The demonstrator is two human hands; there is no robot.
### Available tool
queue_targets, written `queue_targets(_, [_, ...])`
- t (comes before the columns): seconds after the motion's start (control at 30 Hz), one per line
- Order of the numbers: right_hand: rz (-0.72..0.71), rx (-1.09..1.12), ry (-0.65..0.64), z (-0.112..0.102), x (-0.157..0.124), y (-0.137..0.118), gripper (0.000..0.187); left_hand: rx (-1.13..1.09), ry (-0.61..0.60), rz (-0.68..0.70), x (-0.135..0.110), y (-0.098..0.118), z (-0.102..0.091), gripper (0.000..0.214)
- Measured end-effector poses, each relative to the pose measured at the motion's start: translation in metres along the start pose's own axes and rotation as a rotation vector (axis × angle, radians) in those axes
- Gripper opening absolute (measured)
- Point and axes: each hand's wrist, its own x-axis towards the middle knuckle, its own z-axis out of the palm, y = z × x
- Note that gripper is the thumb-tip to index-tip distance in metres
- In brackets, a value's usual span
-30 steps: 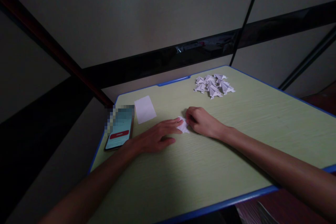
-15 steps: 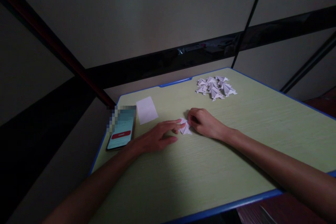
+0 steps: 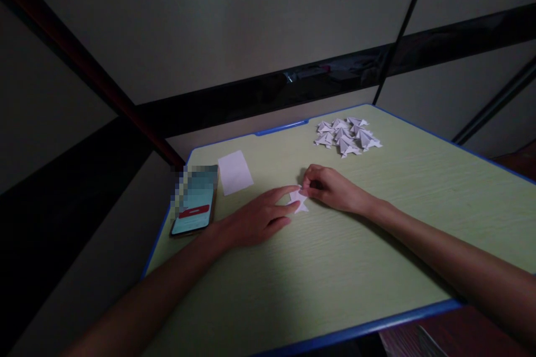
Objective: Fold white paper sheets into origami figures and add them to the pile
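A small piece of white folded paper lies on the light green table in front of me. My left hand reaches in from the left with its fingers stretched and apart, two fingertips resting on the paper. From the right, my right hand pinches the paper's far right edge between thumb and curled fingers. Part of the paper is hidden under the fingertips.
Several folded white paper figures stand grouped at the back right of the table. A white paper sheet lies at the back left, beside a phone with its screen lit. Cabinet panels rise behind the blue table edge.
The folded paper has turned a little under my hands. My left fingers have slid right and spread further over it, while my right hand has moved slightly away from me.
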Motion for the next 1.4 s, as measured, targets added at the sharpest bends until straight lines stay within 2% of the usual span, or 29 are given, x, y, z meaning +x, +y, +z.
queue_targets(0.23, [-0.120,0.022,-0.074,-0.006,0.001,0.005,0.009,0.024,0.008,0.006,-0.002,-0.003,0.003,0.035])
queue_targets(0.37, [-0.190,0.027,-0.063,-0.009,-0.002,0.005,0.010,-0.007,0.010,-0.014,-0.002,-0.002,0.003,0.035])
queue_targets(0.5, [-0.288,0.054,-0.061,-0.009,-0.005,0.004,0.013,-0.027,0.042,-0.021,-0.003,-0.002,0.004,0.034])
queue_targets(0.67, [-0.332,0.012,-0.050,-0.009,-0.004,0.006,0.014,-0.089,0.121,-0.041,0.000,-0.002,0.005,0.030])
queue_targets(0.77, [-0.364,-0.025,-0.060,-0.010,-0.004,0.007,0.016,-0.176,0.242,-0.098,0.008,-0.005,0.007,0.024])
queue_targets(0.93, [-0.395,-0.076,-0.051,-0.009,-0.005,0.007,0.018,-0.292,0.420,-0.313,0.023,-0.010,0.013,0.013])
queue_targets(1.4, [-0.401,-0.021,-0.001,-0.005,-0.006,0.005,0.017,-0.281,0.455,-0.436,0.025,-0.003,0.016,0.012])
